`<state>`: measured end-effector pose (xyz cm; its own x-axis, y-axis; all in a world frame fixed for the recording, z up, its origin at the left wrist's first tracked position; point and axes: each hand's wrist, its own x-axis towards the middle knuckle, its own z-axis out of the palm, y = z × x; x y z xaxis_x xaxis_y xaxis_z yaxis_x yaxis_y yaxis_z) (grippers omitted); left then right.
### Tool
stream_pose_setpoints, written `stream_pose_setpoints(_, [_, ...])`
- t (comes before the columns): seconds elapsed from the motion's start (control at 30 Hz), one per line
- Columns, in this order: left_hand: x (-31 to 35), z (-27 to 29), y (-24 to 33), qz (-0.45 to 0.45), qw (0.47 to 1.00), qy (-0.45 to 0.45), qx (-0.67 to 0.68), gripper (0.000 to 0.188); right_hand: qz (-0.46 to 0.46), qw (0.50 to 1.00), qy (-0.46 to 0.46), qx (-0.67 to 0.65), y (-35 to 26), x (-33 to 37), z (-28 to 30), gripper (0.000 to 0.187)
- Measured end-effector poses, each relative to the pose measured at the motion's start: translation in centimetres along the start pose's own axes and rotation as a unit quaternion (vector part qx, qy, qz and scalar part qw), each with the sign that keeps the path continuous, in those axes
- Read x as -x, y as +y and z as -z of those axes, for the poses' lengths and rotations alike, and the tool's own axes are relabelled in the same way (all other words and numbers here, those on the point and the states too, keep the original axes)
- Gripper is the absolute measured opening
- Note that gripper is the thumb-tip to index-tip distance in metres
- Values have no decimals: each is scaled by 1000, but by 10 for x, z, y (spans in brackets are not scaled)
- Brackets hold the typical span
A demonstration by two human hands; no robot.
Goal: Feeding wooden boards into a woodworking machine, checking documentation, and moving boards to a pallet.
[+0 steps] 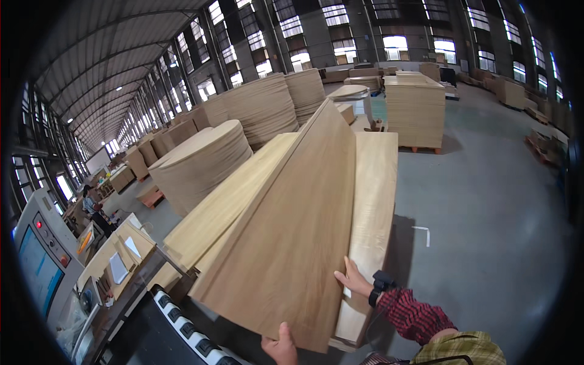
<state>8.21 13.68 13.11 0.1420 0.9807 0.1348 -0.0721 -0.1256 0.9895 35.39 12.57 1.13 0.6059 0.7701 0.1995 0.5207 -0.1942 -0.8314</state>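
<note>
A long brown wooden panel (298, 219) slants across the middle, reaching away from me. My left hand (281, 348) grips its near edge, thumb on top and fingers hidden underneath. At the panel's right edge, close to the near corner, my right hand (356, 280) holds on with the thumb against the wood; its other fingers are partly out of sight. Under and beside the panel lie pale boards: a light board (372, 201) on the right and a yellowish board (234, 191) on the left. How the panel rests on them is hidden.
On the left stand a machine control console (42, 261), a cluttered worktable (125, 258) and a black-and-white roller rail (182, 325). Tall stacks of round-edged boards (204, 158) rise behind. A square board stack (415, 112) sits on a pallet farther off. A person (94, 207) stands far left.
</note>
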Motion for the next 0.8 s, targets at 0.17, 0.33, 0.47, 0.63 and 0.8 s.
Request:
stream_pose_setpoints(0.17, [-42, 38, 13, 83, 988, 83, 103, 23, 69, 989, 55, -120, -17, -7, -21, 80])
stream_pose_setpoints(0.33, [-51, 63, -15, 198, 966, 88, 140, 29, -9, 998, -39, -51, -46, -11, -22, 73])
stream_pose_setpoints(0.47, [-61, 81, -42, 157, 957, 99, 221, 30, 44, 994, -101, -18, -55, -6, -7, 71])
stream_pose_setpoints(0.63, [-57, 134, -42, 165, 955, 124, 213, 31, 165, 942, -289, 47, -94, 0, 25, 73])
stream_pose_setpoints(0.8, [-44, 222, -21, 120, 960, 154, 198, 27, 413, 856, -198, 239, -165, 26, -20, 44])
